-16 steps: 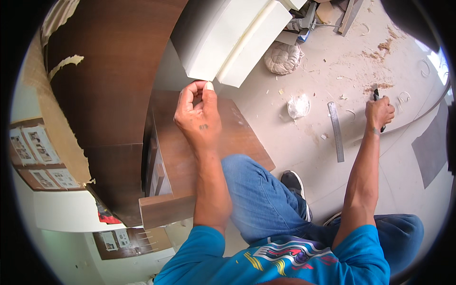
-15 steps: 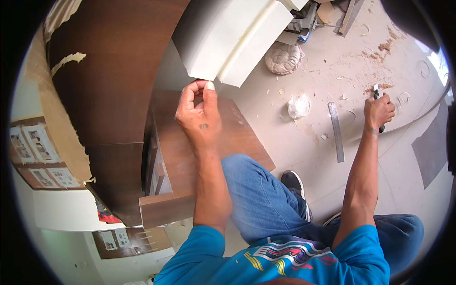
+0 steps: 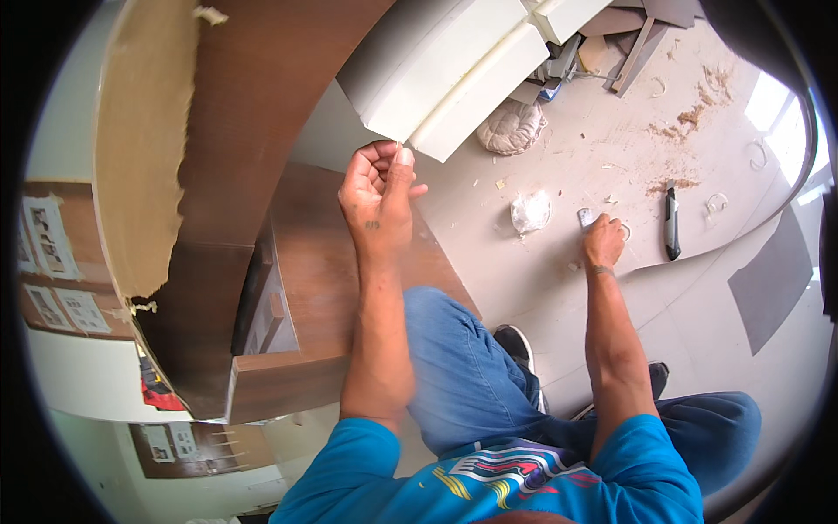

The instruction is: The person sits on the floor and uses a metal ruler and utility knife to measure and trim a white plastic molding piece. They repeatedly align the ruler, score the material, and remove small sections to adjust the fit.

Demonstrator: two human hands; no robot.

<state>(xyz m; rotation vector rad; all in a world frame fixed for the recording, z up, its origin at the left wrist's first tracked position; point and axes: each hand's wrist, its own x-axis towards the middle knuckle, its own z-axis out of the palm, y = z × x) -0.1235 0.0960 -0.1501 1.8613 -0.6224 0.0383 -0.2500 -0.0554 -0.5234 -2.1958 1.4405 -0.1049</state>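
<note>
My left hand (image 3: 377, 188) is closed in a pinch at the lower corner of a white panel (image 3: 480, 87) with a raised step along it. Whatever sits between thumb and forefinger is too small to make out. On the floor to the right, my right hand (image 3: 604, 242) has its fingers closed over a steel ruler (image 3: 585, 216); only the ruler's far end shows, the rest being covered by the hand. To the right of that hand lies a utility knife (image 3: 671, 223) with a dark and grey handle, untouched.
Brown wood-grain boards (image 3: 323, 262) stand beside my left arm. A clear plastic bundle (image 3: 530, 212) and a round pale cushion (image 3: 511, 128) lie on the floor, with sawdust (image 3: 690, 115) and shavings farther off. A grey sheet (image 3: 772, 279) lies at right; offcuts (image 3: 624, 44) are piled at the back.
My right hand has let go of the utility knife, leaving it on the floor, and moved left onto the steel ruler. My left hand stays pinched at the panel's corner.
</note>
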